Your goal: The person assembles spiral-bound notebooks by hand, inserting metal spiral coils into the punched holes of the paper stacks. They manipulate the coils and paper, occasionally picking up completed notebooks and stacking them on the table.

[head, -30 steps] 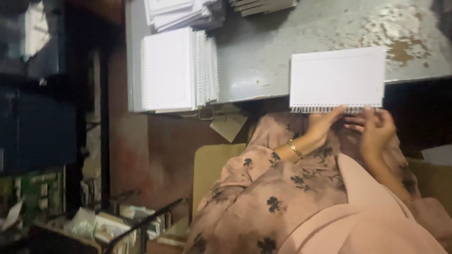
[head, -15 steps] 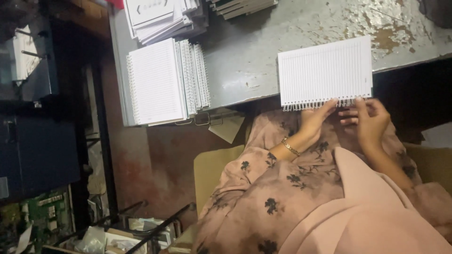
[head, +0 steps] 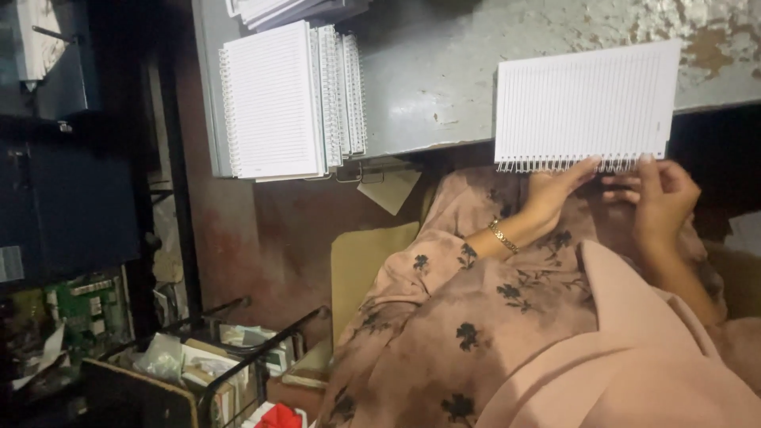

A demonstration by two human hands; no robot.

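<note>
A white ruled spiral notebook lies on the worn grey metal table, its wire-bound edge hanging over the near side. My left hand, with a gold bracelet at the wrist, pinches the wire spiral from below near its middle. My right hand grips the same spiral further right, index finger raised against the coil. Both arms wear pink floral sleeves.
A stack of several bound white notebooks sits at the table's left end, with more paper piles behind. A tan cardboard sheet leans below the table. A wire rack with papers and dark machinery stand at left.
My head has turned a little, so the view shifted. Both hands stay at the notebook's wire edge, fingers working along the spiral; the notebook has barely moved.
</note>
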